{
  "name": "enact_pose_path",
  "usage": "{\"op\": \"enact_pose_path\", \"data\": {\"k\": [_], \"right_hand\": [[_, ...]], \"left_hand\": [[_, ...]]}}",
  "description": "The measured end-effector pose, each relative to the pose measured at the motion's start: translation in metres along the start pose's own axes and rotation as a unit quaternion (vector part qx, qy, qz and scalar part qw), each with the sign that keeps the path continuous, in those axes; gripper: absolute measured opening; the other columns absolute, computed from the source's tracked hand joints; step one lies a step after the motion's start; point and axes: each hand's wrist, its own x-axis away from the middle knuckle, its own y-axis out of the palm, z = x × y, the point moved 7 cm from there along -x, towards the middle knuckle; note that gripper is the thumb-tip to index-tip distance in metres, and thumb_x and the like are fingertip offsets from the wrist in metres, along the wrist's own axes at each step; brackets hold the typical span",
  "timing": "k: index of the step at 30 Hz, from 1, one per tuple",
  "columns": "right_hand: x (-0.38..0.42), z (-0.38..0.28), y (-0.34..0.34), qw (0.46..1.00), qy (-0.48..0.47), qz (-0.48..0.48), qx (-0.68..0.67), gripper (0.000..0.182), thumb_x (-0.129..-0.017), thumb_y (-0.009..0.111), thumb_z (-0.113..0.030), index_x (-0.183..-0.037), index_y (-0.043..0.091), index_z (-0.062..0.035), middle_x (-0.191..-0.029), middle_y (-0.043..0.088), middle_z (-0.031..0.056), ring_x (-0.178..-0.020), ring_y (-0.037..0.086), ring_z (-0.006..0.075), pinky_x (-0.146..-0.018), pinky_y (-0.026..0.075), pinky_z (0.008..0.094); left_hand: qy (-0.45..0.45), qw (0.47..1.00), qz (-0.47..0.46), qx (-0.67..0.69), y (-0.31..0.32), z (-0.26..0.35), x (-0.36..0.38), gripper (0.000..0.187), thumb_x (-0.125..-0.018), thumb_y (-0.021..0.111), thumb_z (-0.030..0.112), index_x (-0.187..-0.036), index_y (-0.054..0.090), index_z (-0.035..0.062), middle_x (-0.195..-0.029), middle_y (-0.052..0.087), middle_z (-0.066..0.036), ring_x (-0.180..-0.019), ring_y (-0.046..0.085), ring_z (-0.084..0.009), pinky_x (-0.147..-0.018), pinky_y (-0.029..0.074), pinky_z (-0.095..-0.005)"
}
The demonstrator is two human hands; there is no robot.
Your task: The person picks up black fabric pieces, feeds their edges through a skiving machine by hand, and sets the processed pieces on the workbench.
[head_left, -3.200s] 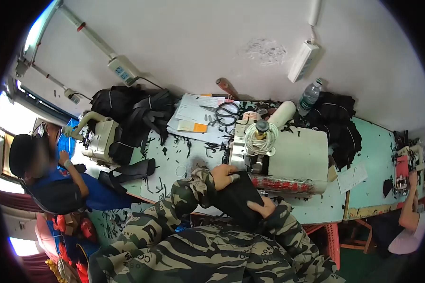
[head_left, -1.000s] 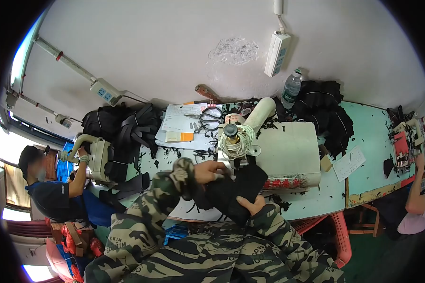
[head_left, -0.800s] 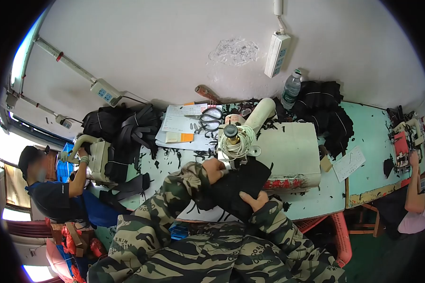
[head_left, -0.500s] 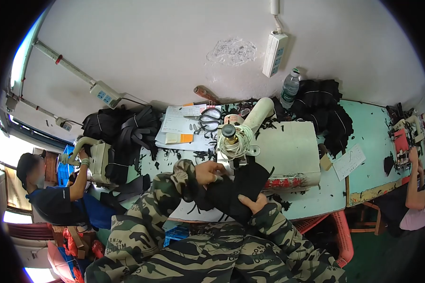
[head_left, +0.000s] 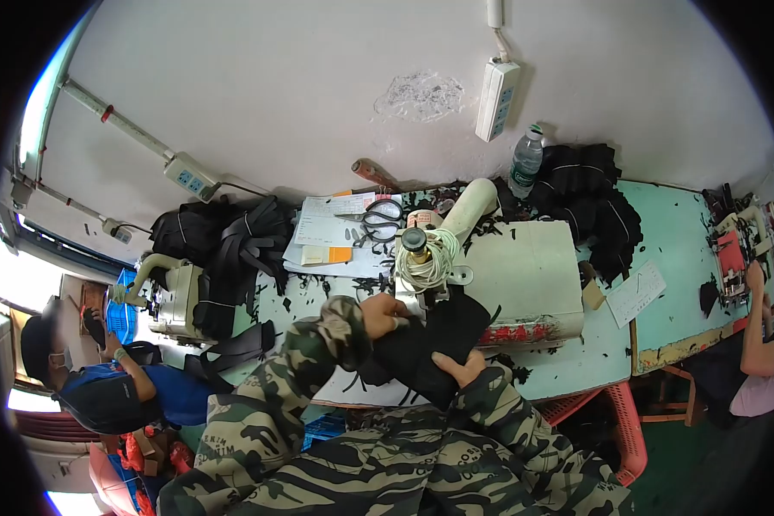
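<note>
A piece of black fabric (head_left: 421,348) lies at the front of a whitish sewing machine (head_left: 529,267), partly under its head. My left hand (head_left: 384,316) grips the fabric's upper left edge close to the needle area, fingers bent over it. On the lower right edge, my right hand (head_left: 461,368) pinches the cloth, thumb on top and the other fingers hidden beneath. The needle itself is hidden. A bundle of pale cord (head_left: 427,262) hangs over the machine's head, in front of my hands.
Black scissors (head_left: 380,219) lie on papers (head_left: 318,219) at the back left. Black fabric heaps (head_left: 219,228) and a water bottle (head_left: 525,163) stand along the wall. A red plastic basket (head_left: 628,439) is at lower right. Co-workers sit left (head_left: 116,391) and right (head_left: 757,344).
My hands and the black fabric stay almost in place. The co-worker at left has leaned back from the machine there, hands raised with something dark.
</note>
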Motion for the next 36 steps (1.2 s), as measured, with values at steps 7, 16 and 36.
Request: {"op": "enact_pose_path", "data": {"k": [7,16,36], "right_hand": [[-0.001,-0.01,-0.006,1.0,0.013,0.001,-0.011,0.038,-0.076,0.068,-0.021,-0.101,0.058,0.0061,-0.094,0.064,0.0127,-0.083,0.061,0.0195,-0.075,0.049,0.029],[-0.001,-0.006,-0.01,0.999,0.019,0.015,-0.026,0.041,-0.073,0.07,-0.021,-0.101,0.059,0.005,-0.097,0.062,0.0143,-0.086,0.06,0.0205,-0.078,0.048,0.0309],[0.005,-0.004,-0.016,0.996,0.064,0.033,-0.061,0.046,-0.071,0.071,-0.023,-0.103,0.057,0.0074,-0.099,0.061,0.0161,-0.089,0.06,0.0228,-0.08,0.048,0.0317]], "left_hand": [[0.048,0.978,0.15,-0.135,0.001,0.003,-0.023,0.023,-0.077,0.059,0.02,-0.091,0.064,0.0013,-0.085,0.064,-0.016,-0.075,0.061,-0.0291,-0.069,0.047,-0.0356],[-0.01,0.994,0.055,-0.097,-0.001,-0.008,-0.011,0.025,-0.077,0.059,0.016,-0.095,0.061,-0.0009,-0.086,0.063,-0.017,-0.074,0.061,-0.0266,-0.07,0.047,-0.0339],[0.044,0.98,0.158,-0.109,0.001,0.003,-0.024,0.022,-0.075,0.057,0.014,-0.091,0.064,0.0005,-0.079,0.064,-0.018,-0.072,0.063,-0.0282,-0.067,0.048,-0.0358]]}}
